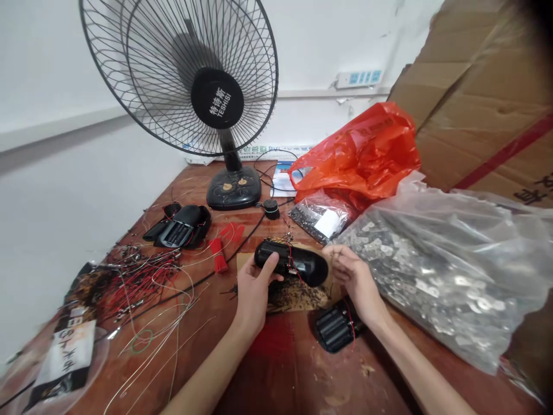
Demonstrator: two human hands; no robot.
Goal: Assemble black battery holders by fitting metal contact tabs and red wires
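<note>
My left hand is closed on a glossy black plastic housing, its thumb on top, over a brown work pad. A thin red wire runs across the middle of that housing. Just right of its rounded end is my right hand, its fingers bent and pinched together; whatever lies between the fingertips is too small to make out. Below the right hand a black ribbed part with a red wire rests on the table, partly covered by the wrist.
A fan stands at the back. Bundled red wires and more black housings lie left. On the right are a bag of metal pieces, a red bag and a cardboard box.
</note>
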